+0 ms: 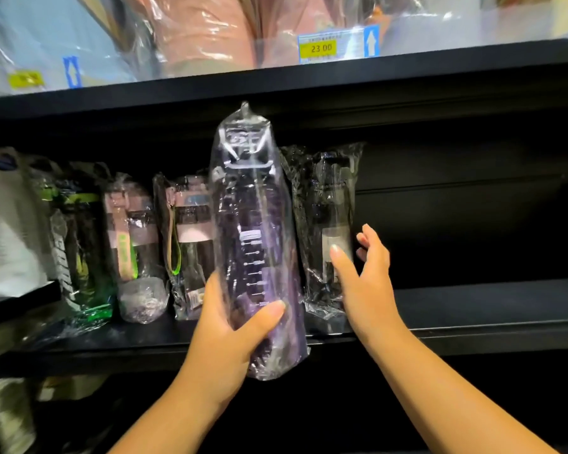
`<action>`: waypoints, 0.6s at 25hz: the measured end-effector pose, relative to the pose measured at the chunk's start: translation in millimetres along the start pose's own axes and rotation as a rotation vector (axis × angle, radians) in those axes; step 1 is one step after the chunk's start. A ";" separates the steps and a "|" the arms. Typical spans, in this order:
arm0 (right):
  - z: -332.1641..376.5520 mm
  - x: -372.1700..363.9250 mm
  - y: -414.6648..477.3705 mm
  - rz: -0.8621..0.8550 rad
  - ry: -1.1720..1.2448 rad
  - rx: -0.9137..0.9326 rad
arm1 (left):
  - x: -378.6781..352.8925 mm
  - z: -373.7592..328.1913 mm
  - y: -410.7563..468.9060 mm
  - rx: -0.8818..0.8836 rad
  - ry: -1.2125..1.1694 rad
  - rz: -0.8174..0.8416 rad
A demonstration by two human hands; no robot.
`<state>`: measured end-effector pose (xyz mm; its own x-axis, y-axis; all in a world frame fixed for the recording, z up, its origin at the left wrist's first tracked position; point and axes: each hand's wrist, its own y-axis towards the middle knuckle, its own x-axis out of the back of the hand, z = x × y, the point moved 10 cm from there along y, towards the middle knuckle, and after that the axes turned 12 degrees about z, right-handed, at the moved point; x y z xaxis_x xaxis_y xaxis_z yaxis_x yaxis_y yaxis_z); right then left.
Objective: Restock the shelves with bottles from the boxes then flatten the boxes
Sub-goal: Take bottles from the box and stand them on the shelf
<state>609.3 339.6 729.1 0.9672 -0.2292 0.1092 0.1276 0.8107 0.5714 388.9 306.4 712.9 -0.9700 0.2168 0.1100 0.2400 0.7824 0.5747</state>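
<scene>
A tall purple bottle (254,244) in a clear plastic bag stands upright in front of the black shelf (473,309), its base below the shelf edge. My left hand (233,326) grips its lower part, thumb across the front. My right hand (364,273) is open with fingers spread, beside a dark wrapped bottle (325,224) that stands on the shelf; whether it touches the wrap I cannot tell. Left of the purple bottle stand a pink-lidded bottle (187,244), another pink bottle (135,250) and a green bottle (79,244), all in plastic wrap.
The shelf to the right of the dark bottle holds nothing visible. An upper shelf (276,77) carries bagged goods and a yellow price tag (318,48) reading 23.00. A white package (7,224) sits at far left. No boxes are in view.
</scene>
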 end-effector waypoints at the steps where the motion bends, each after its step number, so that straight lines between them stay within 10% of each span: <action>1: 10.0 -8.0 -13.5 0.092 0.145 0.002 | -12.3 -4.4 3.0 -0.007 0.013 0.050; 4: 34.9 -21.3 -34.1 0.312 0.435 0.017 | -62.3 -18.2 13.9 -0.060 0.043 0.211; 12: 24.1 94.1 -12.7 -0.058 0.342 0.068 | -114.4 -1.7 48.2 -0.027 0.238 0.315; 15: 16.1 133.5 -5.1 -0.209 0.057 0.079 | -88.8 14.9 38.8 -0.196 0.789 0.172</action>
<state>734.2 296.2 753.9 0.9329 -0.3545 -0.0633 0.3107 0.7035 0.6392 485.0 326.1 713.3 -0.6799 -0.2056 0.7039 0.4474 0.6443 0.6203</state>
